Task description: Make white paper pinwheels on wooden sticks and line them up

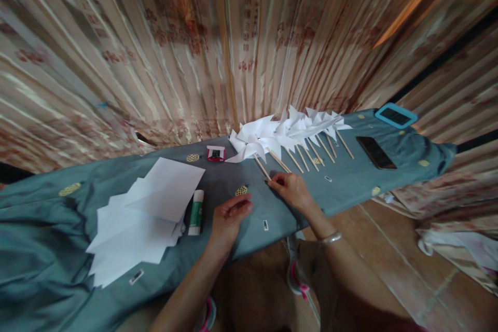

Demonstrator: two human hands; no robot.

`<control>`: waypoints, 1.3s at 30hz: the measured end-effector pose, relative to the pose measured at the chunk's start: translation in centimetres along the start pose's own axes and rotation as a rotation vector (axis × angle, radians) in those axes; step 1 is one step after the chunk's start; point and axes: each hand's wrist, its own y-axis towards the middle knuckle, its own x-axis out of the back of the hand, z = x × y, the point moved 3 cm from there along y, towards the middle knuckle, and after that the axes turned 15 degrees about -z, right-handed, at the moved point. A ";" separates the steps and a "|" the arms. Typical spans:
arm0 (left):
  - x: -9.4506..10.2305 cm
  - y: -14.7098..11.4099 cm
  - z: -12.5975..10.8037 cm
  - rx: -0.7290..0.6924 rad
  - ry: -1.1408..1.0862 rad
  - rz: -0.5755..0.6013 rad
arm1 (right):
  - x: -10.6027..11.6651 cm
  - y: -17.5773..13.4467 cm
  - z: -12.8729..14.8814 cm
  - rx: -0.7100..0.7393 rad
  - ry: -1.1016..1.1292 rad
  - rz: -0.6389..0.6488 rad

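Note:
My right hand (pixel 290 188) pinches the lower end of a wooden stick, part of a white paper pinwheel (pixel 248 143) lying at the left end of a row. Its paper blades rest on the cloth, overlapping the neighbouring pinwheel. Several more paper pinwheels (pixel 298 128) lie to the right, sticks pointing toward me. Over the near part of the table, my left hand (pixel 229 215) has its fingers loosely curled and apart, with nothing visible between them. Just left of it lies a green-and-white glue stick (pixel 196 212).
A stack of white paper sheets (pixel 143 218) is fanned out on the left of the green cloth (pixel 218 179). A small red box (pixel 216 153) with dark contents sits behind. At the right are a black phone (pixel 375 153) and a blue-framed device (pixel 396 115). A curtain (pixel 249 46) hangs behind.

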 end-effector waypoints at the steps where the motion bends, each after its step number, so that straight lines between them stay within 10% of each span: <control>1: 0.0 0.0 0.0 0.000 0.000 0.000 | 0.0 -0.1 0.1 0.004 -0.001 0.000; 25: 2.8 0.2 -0.7 -0.359 0.268 0.019 | 0.4 -0.8 2.0 0.071 0.056 -0.249; 39: -1.1 -2.2 0.9 -0.358 0.268 0.183 | 3.1 0.1 -4.1 -0.119 0.127 -0.460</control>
